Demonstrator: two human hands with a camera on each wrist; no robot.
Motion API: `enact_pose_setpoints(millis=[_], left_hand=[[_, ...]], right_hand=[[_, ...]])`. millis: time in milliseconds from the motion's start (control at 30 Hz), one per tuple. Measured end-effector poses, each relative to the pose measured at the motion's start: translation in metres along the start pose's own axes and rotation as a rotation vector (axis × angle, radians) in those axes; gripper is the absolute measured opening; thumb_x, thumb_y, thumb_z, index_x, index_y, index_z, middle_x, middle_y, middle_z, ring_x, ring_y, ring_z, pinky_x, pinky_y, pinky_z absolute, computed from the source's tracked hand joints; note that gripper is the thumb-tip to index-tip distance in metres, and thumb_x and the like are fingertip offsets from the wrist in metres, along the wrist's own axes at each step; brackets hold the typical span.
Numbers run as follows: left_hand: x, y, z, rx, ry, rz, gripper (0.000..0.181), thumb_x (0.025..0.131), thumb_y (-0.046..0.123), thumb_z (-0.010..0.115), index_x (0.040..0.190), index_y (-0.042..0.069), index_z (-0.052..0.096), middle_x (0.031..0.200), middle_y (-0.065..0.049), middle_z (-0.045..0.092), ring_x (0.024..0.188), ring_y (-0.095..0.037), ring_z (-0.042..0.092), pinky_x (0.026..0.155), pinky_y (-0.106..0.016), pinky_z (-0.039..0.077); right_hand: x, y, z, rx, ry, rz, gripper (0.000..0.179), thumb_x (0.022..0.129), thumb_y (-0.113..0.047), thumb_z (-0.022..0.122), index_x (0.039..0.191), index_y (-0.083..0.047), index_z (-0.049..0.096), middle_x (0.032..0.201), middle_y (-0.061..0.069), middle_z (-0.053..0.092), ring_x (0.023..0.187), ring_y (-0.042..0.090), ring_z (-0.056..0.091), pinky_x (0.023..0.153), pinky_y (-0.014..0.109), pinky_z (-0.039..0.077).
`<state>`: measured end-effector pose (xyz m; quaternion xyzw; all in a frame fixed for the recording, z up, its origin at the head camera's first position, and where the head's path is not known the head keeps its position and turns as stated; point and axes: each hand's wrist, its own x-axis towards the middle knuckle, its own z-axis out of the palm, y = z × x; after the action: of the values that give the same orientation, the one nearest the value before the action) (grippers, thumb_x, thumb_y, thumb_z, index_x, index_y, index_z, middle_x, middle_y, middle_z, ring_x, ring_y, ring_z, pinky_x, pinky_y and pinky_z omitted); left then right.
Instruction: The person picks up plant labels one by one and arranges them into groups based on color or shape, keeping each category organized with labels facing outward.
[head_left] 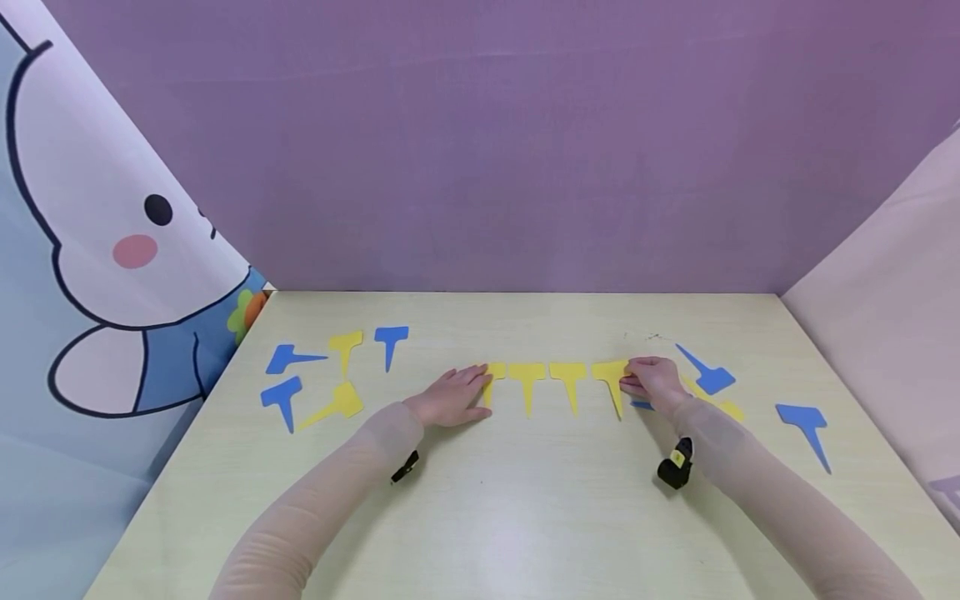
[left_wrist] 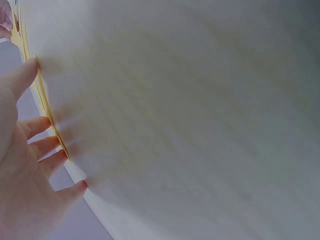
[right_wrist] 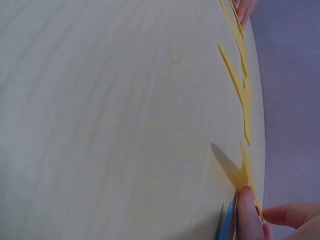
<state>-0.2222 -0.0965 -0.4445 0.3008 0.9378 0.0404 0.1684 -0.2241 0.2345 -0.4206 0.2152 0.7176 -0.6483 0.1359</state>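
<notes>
1. Head view: the big purple wall (head_left: 525, 167) stands at the back, past the far edge of the table.
2. The table (head_left: 487, 517) is pale, with faint wood lines and a shiny spot near the front.
3. A blue cloth (head_left: 30, 358) with a big white cartoon animal on it hangs at the left, and a pale cloth (head_left: 885, 292) hangs at the right.
4. The left hand (head_left: 452, 397) has its fingers spread wide. Its fingertips touch the left-end yellow tag (head_left: 491, 388).
5. The right hand (head_left: 654, 382) pinches the right side of the right-end yellow tag (head_left: 611, 377) between thumb and finger.
6. Two middle yellow tags (head_left: 528, 379) lie between the hands, in a row with the end ones, stems toward the person.
7. More blue tags (head_left: 806, 421) and yellow tags (head_left: 347, 344) lie at both sides. One small blue bit (head_left: 642, 405) peeks out by the right hand.
</notes>
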Motion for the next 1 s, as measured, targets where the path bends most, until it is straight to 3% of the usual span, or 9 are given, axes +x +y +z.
enact_pose_setpoints(millis=[167, 333, 567, 733, 1000], left_hand=[[0.000, 0.000, 0.000, 0.000, -0.001, 0.000, 0.067, 0.089, 0.049, 0.040, 0.141, 0.011, 0.021, 0.148, -0.005, 0.013, 0.134, -0.020, 0.012, 0.108, -0.041, 0.012], [0.000, 0.000, -0.001, 0.002, -0.001, 0.000, 0.068, 0.089, 0.050, 0.040, 0.141, 0.011, 0.021, 0.148, -0.005, 0.013, 0.134, -0.020, 0.012, 0.108, -0.041, 0.013], [0.000, 0.000, -0.002, -0.005, -0.004, 0.000, 0.067, 0.089, 0.049, 0.040, 0.141, 0.010, 0.021, 0.148, -0.006, 0.013, 0.134, -0.020, 0.012, 0.108, -0.041, 0.012], [-0.001, 0.000, -0.002, -0.010, -0.007, -0.003, 0.067, 0.089, 0.049, 0.041, 0.141, 0.011, 0.021, 0.148, -0.005, 0.013, 0.135, -0.020, 0.011, 0.108, -0.041, 0.012], [0.001, -0.001, -0.001, -0.003, -0.015, 0.006, 0.068, 0.089, 0.050, 0.040, 0.141, 0.011, 0.020, 0.148, -0.005, 0.011, 0.135, -0.020, 0.010, 0.108, -0.041, 0.012]], right_hand=[[0.000, 0.000, -0.001, -0.044, -0.005, -0.015, 0.045, 0.091, -0.006, 0.042, 0.130, 0.011, 0.030, 0.114, 0.024, 0.047, 0.069, 0.009, 0.060, 0.072, 0.024, 0.051], [-0.002, -0.001, -0.004, -0.084, -0.018, -0.055, 0.043, 0.091, -0.006, 0.041, 0.128, 0.013, 0.030, 0.112, 0.028, 0.048, 0.069, 0.011, 0.062, 0.071, 0.027, 0.052], [-0.007, -0.003, -0.008, -0.298, 0.032, -0.188, 0.040, 0.089, -0.006, 0.045, 0.123, 0.013, 0.038, 0.108, 0.029, 0.053, 0.075, 0.017, 0.064, 0.073, 0.029, 0.052], [-0.009, -0.005, -0.013, -0.342, 0.018, -0.245, 0.038, 0.088, -0.005, 0.043, 0.121, 0.015, 0.038, 0.106, 0.028, 0.051, 0.082, 0.024, 0.063, 0.076, 0.033, 0.051], [-0.012, -0.009, -0.021, -0.511, -0.020, -0.312, 0.036, 0.089, -0.008, 0.045, 0.118, 0.013, 0.043, 0.112, 0.030, 0.048, 0.091, 0.035, 0.059, 0.075, 0.035, 0.051]])
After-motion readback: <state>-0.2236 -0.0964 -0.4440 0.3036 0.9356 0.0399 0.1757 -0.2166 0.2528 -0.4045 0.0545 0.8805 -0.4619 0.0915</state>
